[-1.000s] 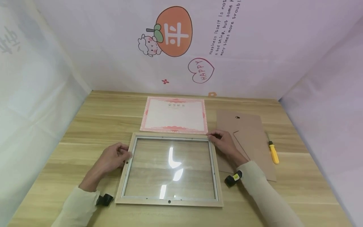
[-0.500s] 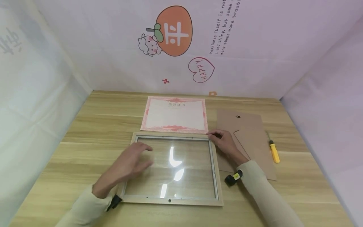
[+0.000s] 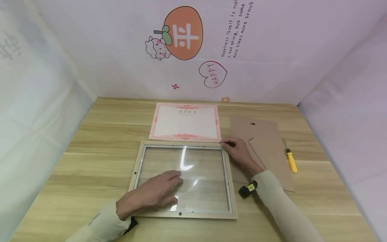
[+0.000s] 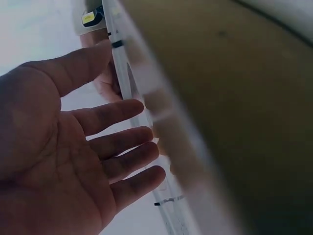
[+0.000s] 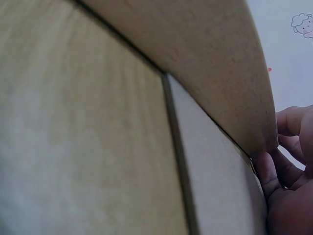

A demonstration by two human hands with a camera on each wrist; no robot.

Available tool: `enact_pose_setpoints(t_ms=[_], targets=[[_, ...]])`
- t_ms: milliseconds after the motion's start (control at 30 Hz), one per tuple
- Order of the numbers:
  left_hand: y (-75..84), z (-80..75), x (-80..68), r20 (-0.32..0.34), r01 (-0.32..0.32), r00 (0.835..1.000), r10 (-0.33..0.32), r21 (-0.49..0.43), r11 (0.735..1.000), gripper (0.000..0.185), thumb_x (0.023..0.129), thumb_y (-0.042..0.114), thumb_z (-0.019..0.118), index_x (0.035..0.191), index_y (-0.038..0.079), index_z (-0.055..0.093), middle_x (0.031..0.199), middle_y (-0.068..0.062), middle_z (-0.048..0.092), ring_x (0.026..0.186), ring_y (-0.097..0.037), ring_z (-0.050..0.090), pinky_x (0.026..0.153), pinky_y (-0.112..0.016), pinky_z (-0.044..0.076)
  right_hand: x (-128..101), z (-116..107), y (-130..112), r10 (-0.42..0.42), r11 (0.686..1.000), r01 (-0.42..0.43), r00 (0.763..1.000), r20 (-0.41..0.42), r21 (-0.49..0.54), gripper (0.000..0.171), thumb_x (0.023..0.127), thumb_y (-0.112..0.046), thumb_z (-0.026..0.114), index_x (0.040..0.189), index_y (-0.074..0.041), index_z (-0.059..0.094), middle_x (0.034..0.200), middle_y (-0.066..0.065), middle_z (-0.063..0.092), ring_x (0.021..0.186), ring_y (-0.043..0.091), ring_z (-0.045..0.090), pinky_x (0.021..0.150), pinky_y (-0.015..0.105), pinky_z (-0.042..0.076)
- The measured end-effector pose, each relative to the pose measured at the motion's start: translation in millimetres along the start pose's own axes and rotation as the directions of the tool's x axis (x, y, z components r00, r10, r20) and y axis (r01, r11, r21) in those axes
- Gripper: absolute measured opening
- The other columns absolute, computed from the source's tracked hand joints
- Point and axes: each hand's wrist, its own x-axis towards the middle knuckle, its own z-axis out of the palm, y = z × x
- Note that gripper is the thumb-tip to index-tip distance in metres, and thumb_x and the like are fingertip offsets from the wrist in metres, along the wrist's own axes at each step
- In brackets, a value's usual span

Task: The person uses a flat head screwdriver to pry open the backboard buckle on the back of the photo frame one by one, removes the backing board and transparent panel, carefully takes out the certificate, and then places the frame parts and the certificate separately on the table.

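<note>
A pale wooden picture frame (image 3: 208,215) with a clear pane (image 3: 202,171) lies on the wood-grain table. My left hand (image 3: 154,191) is over the lower left of the pane, fingers extended and relaxed. In the left wrist view, that hand (image 4: 63,147) shows its palm, with nothing held and fingertips right at the pane's surface. At the frame's far right corner, my right hand (image 3: 239,153) grips the edge. The right wrist view has its thumb and fingers (image 5: 266,169) pinching the frame's corner (image 5: 230,73).
Beyond the frame lies a certificate (image 3: 184,122) with a red-pink border. To the right is a brown backing board (image 3: 269,144), partly under my right forearm. A yellow-handled screwdriver (image 3: 291,161) lies at that board's right edge. White printed cloth (image 3: 121,60) walls enclose the table.
My left hand has left the frame's left side and moved right and nearer, over the pane. My right hand stays at the corner, and the frame has not moved.
</note>
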Motion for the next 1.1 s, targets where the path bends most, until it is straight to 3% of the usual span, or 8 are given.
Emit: enact_pose_setpoints(t_ms=[300,467,600,700,833,967,1033,1100], targets=[[1.5,0.3,1.6,0.093,0.057,0.994,-0.054,-0.032,0.998,0.08,0.079,0.053,0.076,0.138,0.004,0.051,0.15,-0.018,0.043,0.138,-0.032,0.044,0.11,-0.047,0.043,0.1,0.7,-1.0,-0.003,1.0,0.004,1.0,-0.021,0.007,0.017,0.095,-0.013,0.065,0.106,-0.003,0.072,0.109,0.016,0.07,0.093,0.014,0.057,0.076,0.017,0.048],[1.4,0.7,3.7,0.111,0.042,0.993,-0.042,0.0,0.999,0.088,0.075,0.059,0.077,0.137,0.004,0.05,0.149,-0.019,0.044,0.138,-0.032,0.044,0.112,-0.045,0.041,-0.4,1.1,-2.0,0.008,1.0,-0.008,0.999,-0.034,0.014,0.016,0.094,-0.012,0.066,0.105,-0.003,0.072,0.107,0.016,0.07,0.093,0.016,0.057,0.075,0.017,0.047],[0.4,0.9,5.5,0.099,-0.014,0.995,0.009,0.048,0.999,0.077,0.077,0.057,0.076,0.131,0.006,0.055,0.141,-0.017,0.052,0.13,-0.031,0.052,0.108,-0.042,0.046,-1.4,0.8,-3.2,0.009,0.999,-0.008,1.0,-0.027,0.04,0.015,0.094,-0.01,0.065,0.104,-0.002,0.072,0.109,0.017,0.07,0.093,0.016,0.058,0.074,0.017,0.048],[0.4,0.4,6.1,0.078,-0.076,0.995,0.07,0.083,0.994,0.06,0.079,0.051,0.076,0.121,0.01,0.061,0.116,-0.006,0.066,0.097,-0.017,0.065,0.087,-0.031,0.056,-1.6,1.1,-3.9,0.011,0.999,-0.01,1.0,-0.022,0.037,0.015,0.094,-0.01,0.065,0.105,-0.002,0.072,0.111,0.016,0.07,0.094,0.016,0.058,0.076,0.017,0.049],[4.2,-2.8,4.8,0.052,-0.119,0.992,0.115,0.078,0.99,0.038,0.081,0.041,0.075,0.106,0.013,0.067,0.09,0.007,0.069,0.06,0.001,0.044,0.061,-0.016,0.048,-2.3,0.7,-7.8,0.017,1.0,-0.017,1.0,-0.018,0.014,0.016,0.095,-0.012,0.065,0.105,-0.004,0.073,0.111,0.015,0.07,0.096,0.016,0.058,0.078,0.018,0.048],[12.0,-7.4,-0.5,0.001,-0.165,0.986,0.166,0.09,0.982,0.019,0.085,0.027,0.071,0.098,0.014,0.071,0.09,0.006,0.074,0.059,0.006,0.043,0.061,-0.016,0.051,-4.4,-0.5,-15.1,-0.002,1.0,0.002,1.0,-0.011,-0.024,0.015,0.095,-0.01,0.065,0.104,-0.002,0.073,0.109,0.016,0.071,0.094,0.016,0.058,0.077,0.018,0.048],[15.1,-8.1,-2.8,-0.048,-0.202,0.977,0.209,0.12,0.972,0.003,0.084,0.019,0.069,0.084,0.016,0.07,0.077,0.009,0.071,0.055,0.007,0.037,0.054,-0.012,0.046,-4.5,-0.5,-17.3,-0.006,0.998,0.006,1.0,-0.011,-0.06,0.015,0.095,-0.009,0.064,0.104,-0.002,0.073,0.109,0.016,0.071,0.094,0.018,0.06,0.077,0.019,0.049],[17.5,-8.3,-4.5,-0.099,-0.232,0.963,0.249,0.159,0.96,0.012,0.083,0.013,0.068,0.073,0.018,0.062,0.065,0.013,0.061,0.053,0.008,0.031,0.048,-0.007,0.036,-1.1,0.8,-9.6,-0.015,0.996,0.013,1.0,-0.016,-0.089,0.014,0.095,-0.012,0.065,0.103,-0.005,0.073,0.107,0.013,0.072,0.094,0.018,0.061,0.078,0.02,0.049]])
